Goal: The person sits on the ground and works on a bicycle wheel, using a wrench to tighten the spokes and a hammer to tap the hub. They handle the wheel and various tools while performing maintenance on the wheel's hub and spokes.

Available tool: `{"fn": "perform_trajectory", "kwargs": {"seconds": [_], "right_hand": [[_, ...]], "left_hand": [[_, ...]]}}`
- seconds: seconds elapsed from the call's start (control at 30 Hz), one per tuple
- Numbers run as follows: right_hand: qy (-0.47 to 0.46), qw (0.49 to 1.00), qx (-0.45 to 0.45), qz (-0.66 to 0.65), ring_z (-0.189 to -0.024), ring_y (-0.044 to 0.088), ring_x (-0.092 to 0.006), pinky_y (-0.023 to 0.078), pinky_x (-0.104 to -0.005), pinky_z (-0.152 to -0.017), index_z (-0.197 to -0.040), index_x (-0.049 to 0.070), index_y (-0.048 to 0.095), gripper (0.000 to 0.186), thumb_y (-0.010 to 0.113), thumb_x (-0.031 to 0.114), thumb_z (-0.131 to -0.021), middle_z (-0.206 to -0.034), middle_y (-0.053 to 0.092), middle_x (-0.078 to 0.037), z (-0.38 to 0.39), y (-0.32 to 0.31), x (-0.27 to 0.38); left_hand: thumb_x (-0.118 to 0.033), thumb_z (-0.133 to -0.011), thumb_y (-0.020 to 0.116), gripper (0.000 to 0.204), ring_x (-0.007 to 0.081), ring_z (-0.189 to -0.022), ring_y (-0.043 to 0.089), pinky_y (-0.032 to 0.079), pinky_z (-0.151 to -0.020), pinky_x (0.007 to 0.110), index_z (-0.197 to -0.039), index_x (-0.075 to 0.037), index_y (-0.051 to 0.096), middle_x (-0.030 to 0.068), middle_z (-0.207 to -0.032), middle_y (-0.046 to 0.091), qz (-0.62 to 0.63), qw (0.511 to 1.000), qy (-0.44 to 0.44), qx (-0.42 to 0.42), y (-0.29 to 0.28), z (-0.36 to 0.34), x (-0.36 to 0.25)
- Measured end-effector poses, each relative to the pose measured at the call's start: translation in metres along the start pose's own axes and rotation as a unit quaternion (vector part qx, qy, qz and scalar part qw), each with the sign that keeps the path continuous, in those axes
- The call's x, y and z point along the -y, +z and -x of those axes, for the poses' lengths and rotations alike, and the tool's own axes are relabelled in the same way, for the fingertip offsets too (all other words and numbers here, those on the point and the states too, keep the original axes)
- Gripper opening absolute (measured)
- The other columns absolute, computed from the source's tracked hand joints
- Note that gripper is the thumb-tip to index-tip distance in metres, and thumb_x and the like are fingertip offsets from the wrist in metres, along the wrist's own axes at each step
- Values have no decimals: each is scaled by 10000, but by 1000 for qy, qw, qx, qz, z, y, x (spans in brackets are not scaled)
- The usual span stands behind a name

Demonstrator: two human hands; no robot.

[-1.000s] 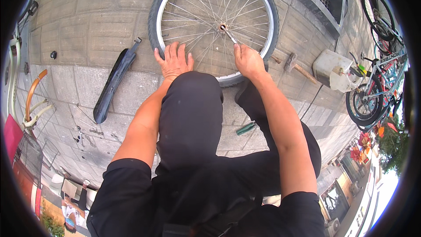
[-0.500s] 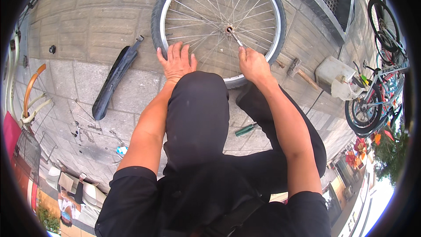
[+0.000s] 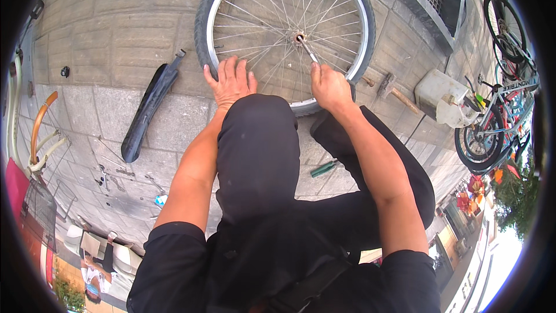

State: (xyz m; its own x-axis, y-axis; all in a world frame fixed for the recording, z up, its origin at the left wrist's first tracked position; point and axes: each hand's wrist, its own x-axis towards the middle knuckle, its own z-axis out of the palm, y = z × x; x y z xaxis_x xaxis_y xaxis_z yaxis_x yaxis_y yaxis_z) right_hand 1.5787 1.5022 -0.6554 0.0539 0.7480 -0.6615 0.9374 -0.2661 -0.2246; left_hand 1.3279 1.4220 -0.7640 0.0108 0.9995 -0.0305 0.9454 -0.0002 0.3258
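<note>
A bicycle wheel [image 3: 363,64] with a dark tyre, silver rim and thin spokes lies flat on the paving in front of my knee. My left hand [image 3: 233,84] lies on the wheel's near left edge, its fingers stretched and spread over the tyre and rim. My right hand [image 3: 332,88] is closed round a slim metal rod-shaped tool [image 3: 308,50]. The tool slants from my fist to the hub [image 3: 298,37], with its tip at the hub's round opening. Its handle end is hidden inside my fist.
A hammer [image 3: 399,95] and a whitish container [image 3: 441,95] are at the right. A black mudguard [image 3: 146,110] lies at the left, near several small metal tools. A green-handled tool [image 3: 324,168] lies by my right leg. Parked bicycles [image 3: 498,116] stand far right; a person [image 3: 95,275] sits lower left.
The view has shifted slightly, so the wheel sits a little further left and up. My left hand stays on the wheel's edge; my right still holds the tool at the hub.
</note>
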Motion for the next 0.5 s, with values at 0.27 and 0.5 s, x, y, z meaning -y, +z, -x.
{"fn": "perform_trajectory", "kwargs": {"seconds": [0.27,0.5], "right_hand": [[-26,1000,-14,1,-907,712,-535,558,-610,-857,-1006,-2,688,549,432,472,-1114,-918,739,-318,-4,11,-4],[-48,986,-78,-138,-899,685,-563,528,-651,-837,-967,25,659,504,468,466,-1119,-895,717,-328,15,67,-2]], "left_hand": [[-315,-967,639,401,280,-1400,481,79,-1231,726,-1324,-133,657,82,-1426,544,-25,1000,-14,1,4,7,9],[-321,-977,626,391,283,-1401,466,86,-1228,713,-1322,-140,656,79,-1425,542,35,999,2,29,-15,14,7]]}}
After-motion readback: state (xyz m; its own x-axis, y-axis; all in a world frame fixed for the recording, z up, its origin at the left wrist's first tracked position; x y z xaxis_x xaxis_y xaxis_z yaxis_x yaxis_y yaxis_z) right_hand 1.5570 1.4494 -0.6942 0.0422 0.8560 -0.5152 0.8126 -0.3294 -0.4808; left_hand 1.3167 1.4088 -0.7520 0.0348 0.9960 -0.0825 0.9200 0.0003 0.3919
